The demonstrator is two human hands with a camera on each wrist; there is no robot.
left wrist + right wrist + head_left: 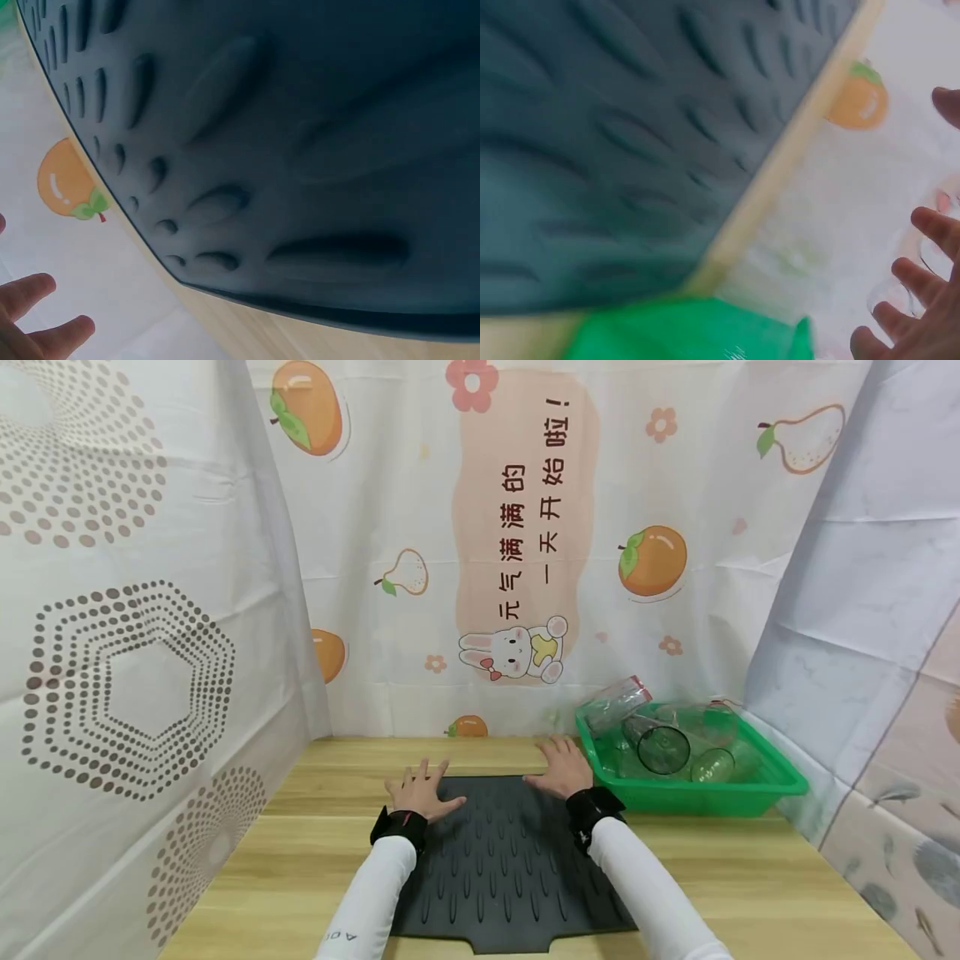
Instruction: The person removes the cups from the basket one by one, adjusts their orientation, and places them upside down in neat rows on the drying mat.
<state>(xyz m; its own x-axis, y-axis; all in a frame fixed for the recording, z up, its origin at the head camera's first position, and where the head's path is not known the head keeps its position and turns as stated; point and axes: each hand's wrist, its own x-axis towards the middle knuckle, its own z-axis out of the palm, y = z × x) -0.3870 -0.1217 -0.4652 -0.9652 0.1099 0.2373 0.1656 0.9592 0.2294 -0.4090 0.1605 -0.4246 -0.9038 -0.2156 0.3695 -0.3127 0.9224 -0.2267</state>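
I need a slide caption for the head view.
Left hand and right hand spread near a dark ridged mat, green tray of clear vessels alongside.

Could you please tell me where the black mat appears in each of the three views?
Head: the black mat lies at the lower centre.
Left wrist: the black mat fills most of the picture, from the top and right.
Right wrist: the black mat fills the upper left.
Shared landmark: the orange fruit print beyond the mat's far edge.
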